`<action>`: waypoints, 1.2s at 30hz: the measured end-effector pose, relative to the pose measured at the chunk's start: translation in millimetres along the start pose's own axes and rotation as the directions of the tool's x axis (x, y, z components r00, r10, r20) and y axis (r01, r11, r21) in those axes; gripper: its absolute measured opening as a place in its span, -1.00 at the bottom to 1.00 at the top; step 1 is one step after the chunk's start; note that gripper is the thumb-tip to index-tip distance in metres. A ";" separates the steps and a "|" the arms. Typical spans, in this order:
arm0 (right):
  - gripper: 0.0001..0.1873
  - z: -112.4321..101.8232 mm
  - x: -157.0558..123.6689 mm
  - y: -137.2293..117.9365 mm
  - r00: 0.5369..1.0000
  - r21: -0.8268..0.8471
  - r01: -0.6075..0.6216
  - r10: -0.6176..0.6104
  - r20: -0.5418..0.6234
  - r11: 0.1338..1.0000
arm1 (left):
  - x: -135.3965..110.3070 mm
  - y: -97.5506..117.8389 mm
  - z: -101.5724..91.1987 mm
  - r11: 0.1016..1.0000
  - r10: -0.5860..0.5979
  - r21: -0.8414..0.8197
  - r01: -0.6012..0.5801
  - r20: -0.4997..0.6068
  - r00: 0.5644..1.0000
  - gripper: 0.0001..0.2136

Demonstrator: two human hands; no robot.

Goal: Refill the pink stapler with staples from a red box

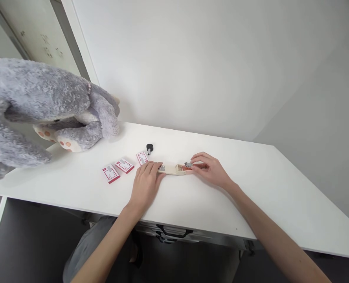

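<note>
A long cream-coloured case [172, 169] lies on the white table [251, 188]. My left hand [146, 182] rests on its left end, fingers pressed down together on it. My right hand [210, 169] is at the case's right end, fingers pinched on a small red and metal piece [189, 166] that sits at or in that end. What exactly the piece is, I cannot make out.
Three small red-and-white packets [111, 173] [124, 165] [142, 158] lie left of the case, with a small black object [149, 148] behind them. A big grey plush toy [45, 114] fills the table's left end. A wall stands close behind.
</note>
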State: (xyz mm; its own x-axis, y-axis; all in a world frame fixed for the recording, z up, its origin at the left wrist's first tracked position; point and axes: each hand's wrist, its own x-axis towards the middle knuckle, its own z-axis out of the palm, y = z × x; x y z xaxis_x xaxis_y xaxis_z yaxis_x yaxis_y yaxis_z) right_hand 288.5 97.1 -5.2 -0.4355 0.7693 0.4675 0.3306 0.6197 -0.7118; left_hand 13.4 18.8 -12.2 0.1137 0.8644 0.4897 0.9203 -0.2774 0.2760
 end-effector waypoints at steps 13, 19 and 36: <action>-0.66 1.4 2.7 -1.2 0.974 0.011 -0.209 0.209 -0.089 0.978 | -2.2 1.7 -1.7 0.999 -0.028 0.028 0.028 -0.003 1.000 -0.73; -0.37 -2.1 4.9 4.6 0.847 0.236 -0.478 0.515 -0.130 0.846 | -3.3 1.7 -1.9 0.998 -0.046 0.040 0.046 -0.013 0.999 -0.77; -0.61 12.0 1.8 -9.2 0.944 0.463 -0.212 0.304 -0.133 0.861 | -6.7 6.3 -1.6 0.996 0.083 -0.043 -0.083 -0.009 0.996 -0.78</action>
State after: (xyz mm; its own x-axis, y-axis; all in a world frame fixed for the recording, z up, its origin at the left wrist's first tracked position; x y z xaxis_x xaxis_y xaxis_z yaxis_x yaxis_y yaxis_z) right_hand 274.6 90.9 -4.1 -0.1995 0.9345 0.2946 -0.0104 0.2987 -0.9543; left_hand 17.8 10.7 -12.5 0.1862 0.8344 0.5188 0.8905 -0.3665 0.2697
